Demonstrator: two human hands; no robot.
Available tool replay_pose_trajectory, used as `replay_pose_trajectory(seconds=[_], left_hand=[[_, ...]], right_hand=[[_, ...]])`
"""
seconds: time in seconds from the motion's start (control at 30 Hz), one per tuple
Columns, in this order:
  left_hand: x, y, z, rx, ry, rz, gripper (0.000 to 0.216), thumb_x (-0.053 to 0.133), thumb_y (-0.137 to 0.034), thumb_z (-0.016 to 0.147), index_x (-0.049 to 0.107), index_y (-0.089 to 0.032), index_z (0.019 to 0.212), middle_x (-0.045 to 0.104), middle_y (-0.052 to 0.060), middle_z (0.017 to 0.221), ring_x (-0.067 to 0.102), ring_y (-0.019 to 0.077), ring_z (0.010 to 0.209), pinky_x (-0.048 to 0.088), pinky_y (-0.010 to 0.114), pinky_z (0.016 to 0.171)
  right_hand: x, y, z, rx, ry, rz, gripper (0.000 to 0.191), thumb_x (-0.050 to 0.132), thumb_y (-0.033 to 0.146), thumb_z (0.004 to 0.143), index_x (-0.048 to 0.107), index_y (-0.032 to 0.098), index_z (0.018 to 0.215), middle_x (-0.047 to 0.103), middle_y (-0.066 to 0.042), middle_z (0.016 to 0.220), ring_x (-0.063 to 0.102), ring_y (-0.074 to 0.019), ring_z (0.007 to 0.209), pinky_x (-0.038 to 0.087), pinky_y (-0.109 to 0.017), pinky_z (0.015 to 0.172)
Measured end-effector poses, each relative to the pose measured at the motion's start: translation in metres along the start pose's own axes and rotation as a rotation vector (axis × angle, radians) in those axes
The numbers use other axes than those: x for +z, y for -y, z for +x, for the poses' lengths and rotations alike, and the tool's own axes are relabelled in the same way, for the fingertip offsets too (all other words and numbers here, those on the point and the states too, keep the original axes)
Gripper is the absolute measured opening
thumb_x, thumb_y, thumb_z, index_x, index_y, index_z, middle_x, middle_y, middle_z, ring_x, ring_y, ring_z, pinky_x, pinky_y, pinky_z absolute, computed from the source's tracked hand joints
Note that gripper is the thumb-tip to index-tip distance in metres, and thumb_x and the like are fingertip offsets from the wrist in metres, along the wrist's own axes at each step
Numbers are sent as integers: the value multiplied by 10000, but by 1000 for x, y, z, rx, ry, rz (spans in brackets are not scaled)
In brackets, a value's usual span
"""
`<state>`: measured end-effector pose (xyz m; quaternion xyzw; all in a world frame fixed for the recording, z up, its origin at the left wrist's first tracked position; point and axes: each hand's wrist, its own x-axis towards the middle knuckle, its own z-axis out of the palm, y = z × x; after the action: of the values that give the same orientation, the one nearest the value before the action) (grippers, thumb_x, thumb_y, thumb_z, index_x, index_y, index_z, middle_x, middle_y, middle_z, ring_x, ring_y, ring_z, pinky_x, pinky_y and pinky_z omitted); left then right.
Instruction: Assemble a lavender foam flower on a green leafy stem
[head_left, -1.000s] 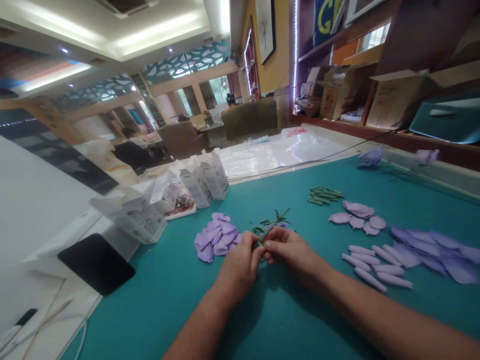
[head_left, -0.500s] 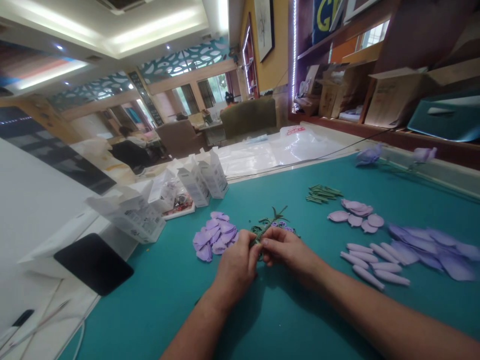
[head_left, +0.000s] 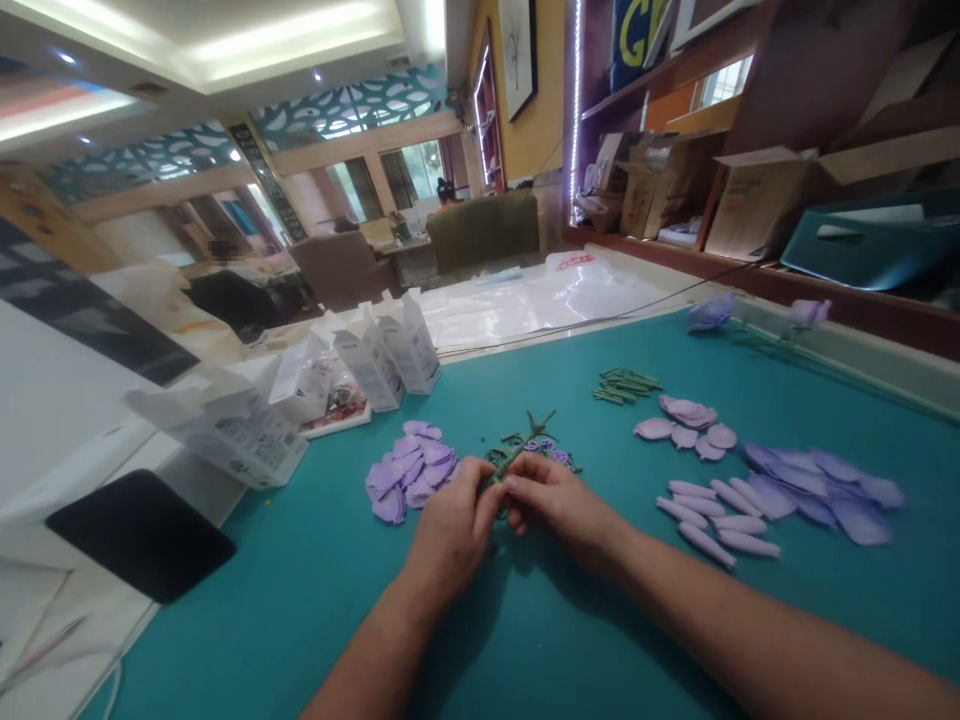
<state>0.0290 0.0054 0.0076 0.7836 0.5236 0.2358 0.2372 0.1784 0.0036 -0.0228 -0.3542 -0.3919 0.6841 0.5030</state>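
Observation:
My left hand (head_left: 457,510) and my right hand (head_left: 555,495) meet over the teal mat, fingertips pinched together. Between them they hold a green artificial flower stem (head_left: 535,428), its small pointed leaves sticking up beyond the fingers. The lower end of the stem is hidden by my fingers. Just behind the hands lies a heap of small green and purple curled pieces (head_left: 555,452), partly covered by them. Left of my left hand is a pile of purple petals (head_left: 411,470).
To the right lie green rolled sticks (head_left: 626,385), pale oval petals (head_left: 686,425), tapered lilac buds (head_left: 720,515) and large purple petals (head_left: 832,490). Purple flowers (head_left: 711,312) rest at the mat's far edge. White boxes (head_left: 375,355) and a black tablet-like panel (head_left: 141,535) stand left.
The view has shifted a little, so everything on the mat sits further left. Both hands keep hold of the green stem in nearly the same pose.

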Motion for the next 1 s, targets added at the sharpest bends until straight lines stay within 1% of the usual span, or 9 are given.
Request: replay_pose_trajectory(seconds=[0.27,0.43,0.5,0.6,0.67,0.77,0.87,0.93,1.0], left_hand=[[2,-3,-2,-12,1,-14,224,351,-403,912,472,-217,881,600,12,706,560,185,634,377,289,595],[-1,-3,-1,-9,-23,-55,215,357,-408,900,460,-222,867,577,0,693,549,182,641,370,288,599],[-5,-2,0,9,-70,-65,197,373,-393,890,459,-220,850,546,-10,677,524,172,616,357,286,591],[-12,1,2,28,-154,-95,193,403,-393,881,457,-221,814,459,-40,620,467,153,573,340,276,569],[-16,5,3,31,-185,-130,198,418,-401,877,458,-220,806,409,-55,597,433,142,554,330,267,551],[-18,11,6,29,-193,-172,208,439,-408,867,473,-212,806,403,-57,604,414,133,558,325,262,550],[-20,15,9,13,-162,-216,230,451,-423,858,488,-203,805,429,-48,626,420,133,580,334,262,558],[-22,16,10,2,-130,-255,238,459,-429,851,497,-197,814,443,-42,647,431,134,597,346,262,564],[-23,16,11,-6,-104,-290,231,468,-421,842,501,-193,823,444,-41,661,435,133,606,355,260,567]], right_hand=[[0,-4,0,-5,50,38,351,807,444,637,585,186,723,617,24,604,583,-108,533,466,-235,522],[-7,14,0,9,52,-77,374,811,461,616,598,177,732,642,11,627,601,-124,557,477,-255,544],[-17,27,2,-44,-42,-166,358,796,456,622,606,176,739,659,8,678,584,-110,544,466,-250,533],[-37,43,8,-157,-238,-270,304,752,435,649,607,186,747,616,33,633,527,-93,498,420,-236,490],[-48,47,12,-193,-294,-342,265,712,421,670,602,193,751,586,39,606,502,-97,482,400,-243,478],[-58,47,15,-209,-284,-551,185,633,374,720,602,201,774,575,34,617,489,-112,491,392,-260,494],[-62,46,14,-238,-244,-920,116,546,301,783,613,207,793,600,14,654,518,-138,564,385,-270,552],[-64,49,11,-241,-202,-1195,131,505,235,812,633,208,809,647,-14,715,558,-164,654,376,-275,599],[-66,53,7,-197,-130,-1408,170,493,166,814,657,209,825,687,-42,792,584,-184,728,364,-275,622]])
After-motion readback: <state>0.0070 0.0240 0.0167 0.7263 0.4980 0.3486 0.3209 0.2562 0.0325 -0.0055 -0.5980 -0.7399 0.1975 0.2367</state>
